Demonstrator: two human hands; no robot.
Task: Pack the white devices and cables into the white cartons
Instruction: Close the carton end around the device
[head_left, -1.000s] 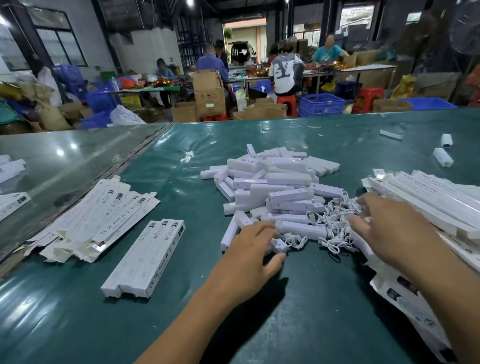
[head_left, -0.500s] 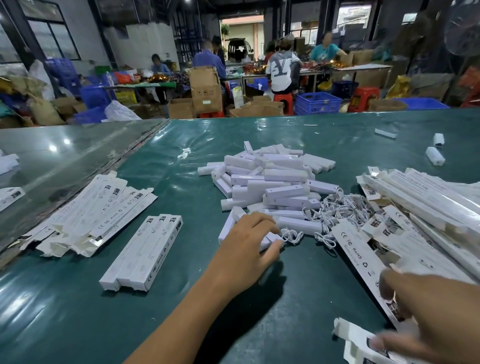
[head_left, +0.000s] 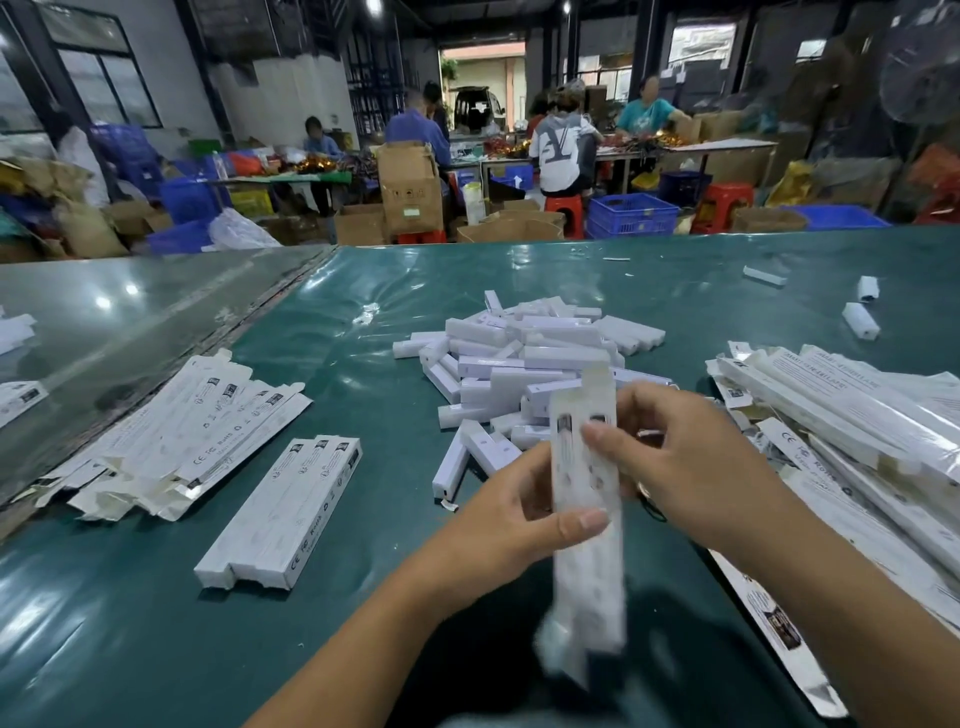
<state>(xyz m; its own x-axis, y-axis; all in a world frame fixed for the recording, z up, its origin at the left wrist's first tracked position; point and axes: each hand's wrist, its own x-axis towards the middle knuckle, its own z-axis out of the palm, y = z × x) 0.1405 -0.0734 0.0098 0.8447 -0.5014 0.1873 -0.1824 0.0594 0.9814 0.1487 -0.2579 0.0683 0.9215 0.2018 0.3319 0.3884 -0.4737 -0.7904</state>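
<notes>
A long flat white carton (head_left: 587, 488) stands nearly upright in front of me, blurred at its lower end. My left hand (head_left: 498, 525) grips its left edge, thumb across the front. My right hand (head_left: 691, 467) holds its right side, one finger lying on the printed face. Behind them lies a heap of white bar-shaped devices (head_left: 524, 358) on the green table (head_left: 363, 597). The white cables are mostly hidden behind my hands. Three closed cartons (head_left: 283, 512) lie side by side at the left.
A fan of flat unfolded cartons (head_left: 171, 431) lies at the far left, and a bigger stack (head_left: 852, 415) at the right. A few loose white pieces (head_left: 860, 319) sit at the back right. People work at tables among boxes and blue crates beyond the table.
My right hand picked a flat carton from the right-hand stack and brought it to the middle. My left hand left the devices and took hold of the same carton.
</notes>
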